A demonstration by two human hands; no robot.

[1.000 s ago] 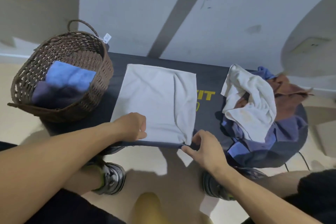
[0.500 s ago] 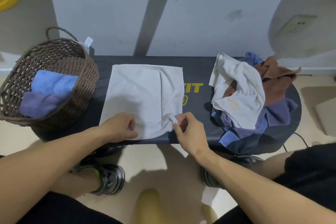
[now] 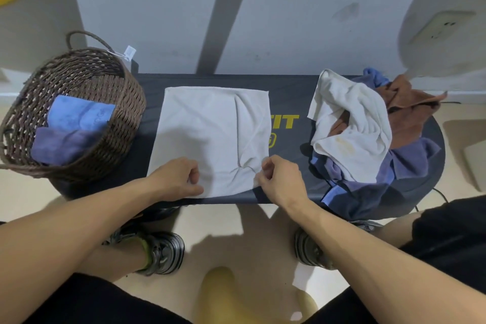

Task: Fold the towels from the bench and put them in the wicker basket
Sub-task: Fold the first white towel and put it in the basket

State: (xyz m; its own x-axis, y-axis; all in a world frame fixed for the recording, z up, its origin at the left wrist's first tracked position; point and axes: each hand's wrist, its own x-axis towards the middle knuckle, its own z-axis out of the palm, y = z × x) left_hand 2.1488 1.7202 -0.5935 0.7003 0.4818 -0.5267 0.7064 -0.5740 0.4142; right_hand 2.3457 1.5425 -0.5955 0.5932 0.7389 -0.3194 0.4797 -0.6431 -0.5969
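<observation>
Head view showed two shoes (image 3: 163, 251) on the floor, closest of all. Next, the left hand (image 3: 176, 177) pinched the near left corner of a white towel (image 3: 210, 134) with curled fingers. The right hand (image 3: 280, 179) pinched its near right corner, which was bunched up. The towel lay flat on the dark desk (image 3: 289, 102). A pile of towels (image 3: 368, 129) sat on the right. On the left, the wicker basket (image 3: 115, 102) held folded blue towels (image 3: 76, 126).
</observation>
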